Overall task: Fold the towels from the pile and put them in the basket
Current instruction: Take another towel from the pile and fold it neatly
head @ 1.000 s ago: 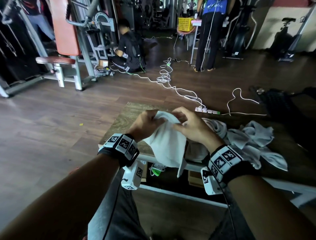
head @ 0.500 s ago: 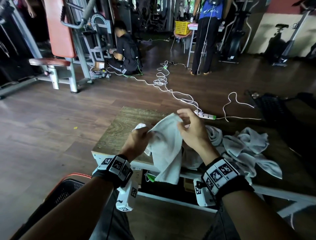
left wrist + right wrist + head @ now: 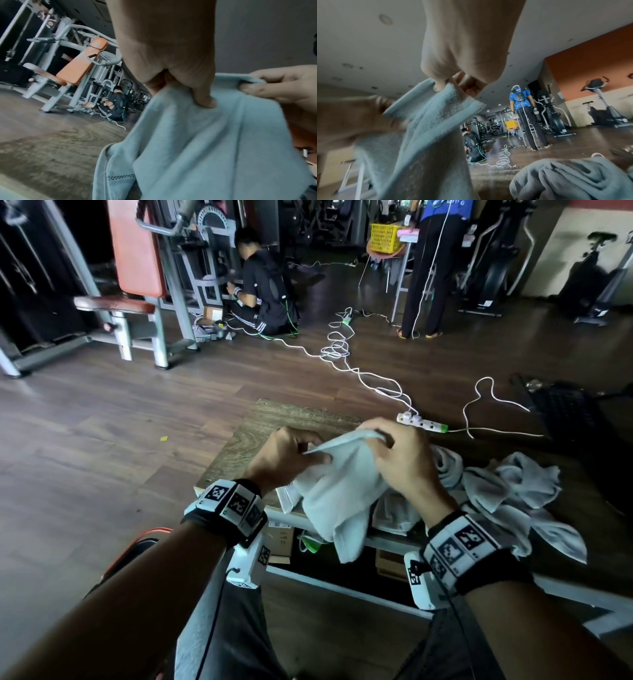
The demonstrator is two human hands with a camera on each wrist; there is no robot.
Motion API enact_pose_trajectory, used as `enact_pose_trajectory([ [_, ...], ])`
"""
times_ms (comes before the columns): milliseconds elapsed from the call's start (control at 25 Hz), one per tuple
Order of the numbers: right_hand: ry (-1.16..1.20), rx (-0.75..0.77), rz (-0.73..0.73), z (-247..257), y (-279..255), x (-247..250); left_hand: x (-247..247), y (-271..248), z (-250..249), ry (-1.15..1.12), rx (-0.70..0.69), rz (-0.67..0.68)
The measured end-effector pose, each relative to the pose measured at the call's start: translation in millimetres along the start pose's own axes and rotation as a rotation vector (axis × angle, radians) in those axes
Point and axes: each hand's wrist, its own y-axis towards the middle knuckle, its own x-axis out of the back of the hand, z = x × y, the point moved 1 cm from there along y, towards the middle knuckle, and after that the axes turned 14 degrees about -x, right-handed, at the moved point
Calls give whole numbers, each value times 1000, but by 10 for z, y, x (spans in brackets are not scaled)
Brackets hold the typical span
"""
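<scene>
The towel [image 3: 342,481] is pale blue-grey terry, soft and napped, with a stitched hem and a woven checked band near one end; it hangs in loose folds at the centre of the head view, over the near edge of the surface [image 3: 260,433], a worn wood-grain board. The left hand [image 3: 286,455] pinches its upper edge, and the right hand [image 3: 399,457] pinches the same edge just beside it, so the hands sit close together with a short span of hem between them. The pile [image 3: 513,494] of crumpled grey towels lies to the right of centre. Compared with half a second ago, the hands have drawn nearer and the basket's orange rim [image 3: 137,537] shows less at lower left.
</scene>
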Motion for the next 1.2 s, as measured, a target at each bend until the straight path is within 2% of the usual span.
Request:
enact_pose_trajectory([
  [120,163,-109,-165,-37,190,153,118,-95,215,269,97,-92],
  [240,116,-267,-267,-158,265,153,115,-120,384,263,129,-133],
  [320,56,-364,-199,-282,264,72,72,-84,390,146,101,-146],
  [400,26,-387,64,-355,209,-79,-2,0,317,69,73,-115],
  [480,-61,-263,288,-350,104,-282,-91,129,189,-9,27,-43],
  [520,-102,-190,317,-340,58,-379,-134,183,124,-51,10,-11],
  [600,-141,-112,225,-288,26,-466,-185,252,24,-87,-5,34],
  [720,-102,-155,-5,-218,67,-361,-184,175,70,43,23,38],
  [760,-6,-184,-60,-210,91,-311,-173,122,159,123,39,21],
  [840,296,-338,-106,-156,115,-195,-142,-22,421,227,123,-4],
  [920,542,-479,-73,-109,134,-118,-130,-171,625,239,248,-2],
  [960,564,-505,-37,-95,141,-99,-163,-228,675,204,264,15],
  [1120,461,-412,206,57,94,-220,-458,-209,404,-65,188,83],
  [1200,366,-315,206,132,88,-282,-562,-96,208,-171,197,91],
])
